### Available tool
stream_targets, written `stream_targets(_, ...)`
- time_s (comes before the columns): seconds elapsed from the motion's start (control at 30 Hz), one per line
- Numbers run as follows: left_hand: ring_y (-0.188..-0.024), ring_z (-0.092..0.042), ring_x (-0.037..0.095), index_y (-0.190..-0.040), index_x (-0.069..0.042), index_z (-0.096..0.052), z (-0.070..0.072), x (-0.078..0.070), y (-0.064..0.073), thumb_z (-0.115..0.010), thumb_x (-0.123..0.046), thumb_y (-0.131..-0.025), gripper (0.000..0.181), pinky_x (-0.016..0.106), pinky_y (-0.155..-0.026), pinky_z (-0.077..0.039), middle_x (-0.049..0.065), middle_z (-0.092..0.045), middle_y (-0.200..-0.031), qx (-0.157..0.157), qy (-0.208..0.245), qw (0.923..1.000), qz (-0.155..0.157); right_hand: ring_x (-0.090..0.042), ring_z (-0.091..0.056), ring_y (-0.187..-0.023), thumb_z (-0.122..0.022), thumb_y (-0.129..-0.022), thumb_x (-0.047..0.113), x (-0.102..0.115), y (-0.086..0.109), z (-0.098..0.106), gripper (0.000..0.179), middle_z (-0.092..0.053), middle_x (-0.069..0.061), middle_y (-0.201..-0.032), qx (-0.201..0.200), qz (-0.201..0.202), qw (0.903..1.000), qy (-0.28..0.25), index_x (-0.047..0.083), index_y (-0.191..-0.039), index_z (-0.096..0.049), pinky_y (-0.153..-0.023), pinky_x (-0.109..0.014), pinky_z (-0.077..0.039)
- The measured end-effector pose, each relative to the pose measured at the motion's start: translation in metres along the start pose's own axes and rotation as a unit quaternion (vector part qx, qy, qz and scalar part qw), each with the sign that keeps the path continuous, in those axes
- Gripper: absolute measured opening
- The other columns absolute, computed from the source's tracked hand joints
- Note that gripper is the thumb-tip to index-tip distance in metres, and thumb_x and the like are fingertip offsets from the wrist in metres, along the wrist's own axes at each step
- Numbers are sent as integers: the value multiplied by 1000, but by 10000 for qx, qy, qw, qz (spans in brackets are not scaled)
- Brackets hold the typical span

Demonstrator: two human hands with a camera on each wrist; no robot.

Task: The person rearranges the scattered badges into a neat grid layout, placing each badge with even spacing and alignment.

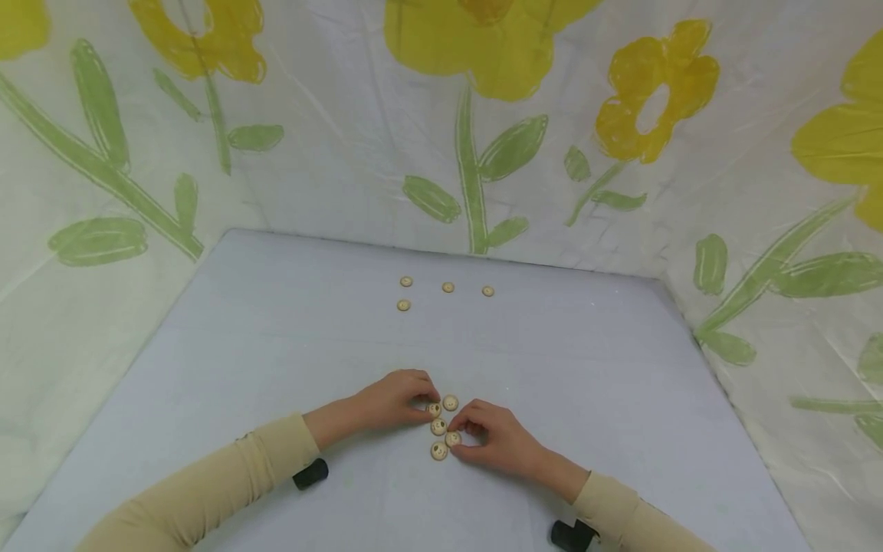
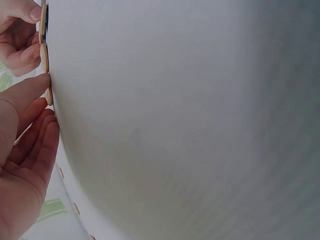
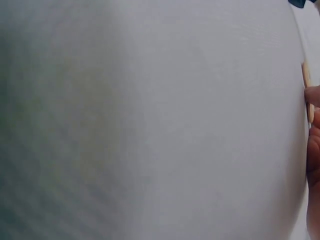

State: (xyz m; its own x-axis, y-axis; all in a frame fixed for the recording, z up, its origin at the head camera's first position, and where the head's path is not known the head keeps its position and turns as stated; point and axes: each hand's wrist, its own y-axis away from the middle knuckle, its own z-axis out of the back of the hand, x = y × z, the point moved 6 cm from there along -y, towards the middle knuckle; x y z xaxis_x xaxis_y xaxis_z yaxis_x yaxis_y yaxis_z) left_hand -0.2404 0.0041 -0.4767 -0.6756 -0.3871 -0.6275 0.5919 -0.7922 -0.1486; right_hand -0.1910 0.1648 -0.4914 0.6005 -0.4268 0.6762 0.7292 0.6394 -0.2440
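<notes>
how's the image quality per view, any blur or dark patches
Head: soft, fairly even light, though the wooden discs show only small; left wrist: right side dim and streaky, left hand fairly clear; right wrist: left side dark and blurred, right hand cropped by the frame.

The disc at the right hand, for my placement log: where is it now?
In the head view, that disc is just up and right of the lowest disc, pinched by the right hand.
</notes>
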Motion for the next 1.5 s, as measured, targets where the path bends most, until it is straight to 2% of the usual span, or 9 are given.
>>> stream_targets(0.23, -87, -58, 7, -101, -6, -73, 1, -2, 1, -74, -15, -86, 17, 26, -81, -49, -2, -65, -94, -12, -2, 10000, 3, -6, -56, -81, -77, -85, 19, 0, -3, 3, 20, -63, 9, -95, 97, 44, 9999, -48, 18, -102, -67, -72, -21, -49)
stream_targets(0.47, -87, -59, 7, -100, -6, -73, 2, -3, 2, -74, -14, -86, 16, 25, -81, -49, -1, -65, -94, -131, -3, 9999, -47, -5, -57, -80, -76, -86, 22, -3, -5, 5, 18, -63, 12, -92, 161, -196, 9996, -120, 22, -102, -67, -71, -22, -49)
stream_targets(0.67, -87, -60, 8, -100, -6, -73, 3, -3, 2, -74, -13, -86, 16, 25, -80, -49, 0, -66, -94, -240, -35, 9996, -172, -5, -58, -78, -77, -85, 21, -8, -8, 13, 18, -64, 14, -89, -17, -394, 9992, -34, 22, -100, -69, -70, -23, -50)
stream_targets(0.83, -87, -60, 8, -100, -7, -73, 2, -2, 1, -74, -14, -86, 15, 25, -80, -49, -1, -66, -95, -199, -33, 9997, -127, -5, -57, -78, -76, -86, 25, -15, -14, 21, 17, -63, 15, -89, -106, -488, 9987, 47, 23, -102, -69, -70, -23, -50)
stream_targets(1.07, -87, -60, 8, -100, -7, -73, 2, -2, 1, -73, -14, -87, 15, 25, -80, -49, -1, -66, -95, -177, -97, 9997, -117, -7, -58, -80, -76, -86, 24, -22, -26, 28, 18, -64, 13, -91, -123, -595, 9981, 70, 22, -103, -69, -72, -25, -51)
stream_targets(1.3, -85, -59, 8, -99, -7, -73, 1, -3, 2, -73, -15, -88, 14, 24, -78, -49, -1, -65, -94, -163, -215, 9996, -96, -9, -58, -79, -78, -84, 19, -33, -44, 36, 19, -65, 10, -90, -299, -541, 9979, 184, 17, -101, -69, -71, -26, -51)
stream_targets(1.5, -86, -60, 9, -98, -6, -73, 0, -6, 3, -73, -13, -87, 13, 24, -78, -49, 0, -65, -94, -178, -195, 9996, -126, -7, -57, -78, -77, -84, 20, -41, -59, 39, 16, -65, 12, -89, -412, -578, 9968, 354, 17, -99, -70, -70, -25, -50)
